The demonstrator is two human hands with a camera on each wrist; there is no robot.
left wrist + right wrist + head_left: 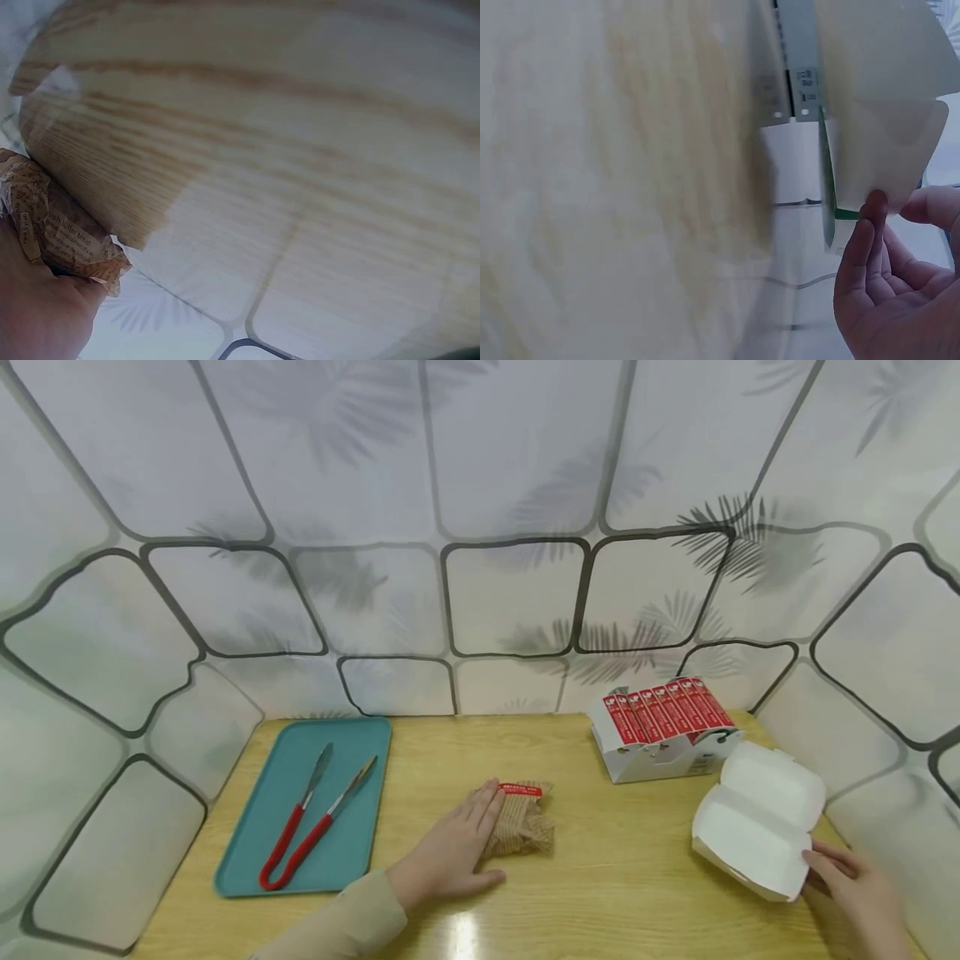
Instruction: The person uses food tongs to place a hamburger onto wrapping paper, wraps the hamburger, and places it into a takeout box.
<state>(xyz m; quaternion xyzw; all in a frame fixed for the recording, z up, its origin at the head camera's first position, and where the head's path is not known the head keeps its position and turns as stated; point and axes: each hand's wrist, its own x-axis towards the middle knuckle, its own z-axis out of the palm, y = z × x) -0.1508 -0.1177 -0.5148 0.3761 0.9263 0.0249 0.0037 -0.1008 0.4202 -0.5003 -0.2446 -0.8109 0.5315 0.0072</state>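
Observation:
In the head view a packet in printed brown paper [521, 827] with a red label lies mid-table. My left hand [459, 847] rests on its left side, fingers extended over it and thumb spread below its near edge. The left wrist view shows the same crinkled wrapper [67, 232] at my left hand [49, 315]. Far right, a white clamshell takeout box [757, 835] stands with its lid folded back, the inside bare. My right hand [855, 885] pinches its near right corner. In the right wrist view, thumb and fingertips of my right hand [900, 277] hold the box edge [885, 157].
A teal tray [352, 860] at the left carries red-handled metal tongs [300, 843]. Behind the takeout box, a white carton [663, 764] holds a row of red-and-white packs [667, 710]. Patterned white walls [510, 602] enclose the wooden table [600, 902] at the back and sides.

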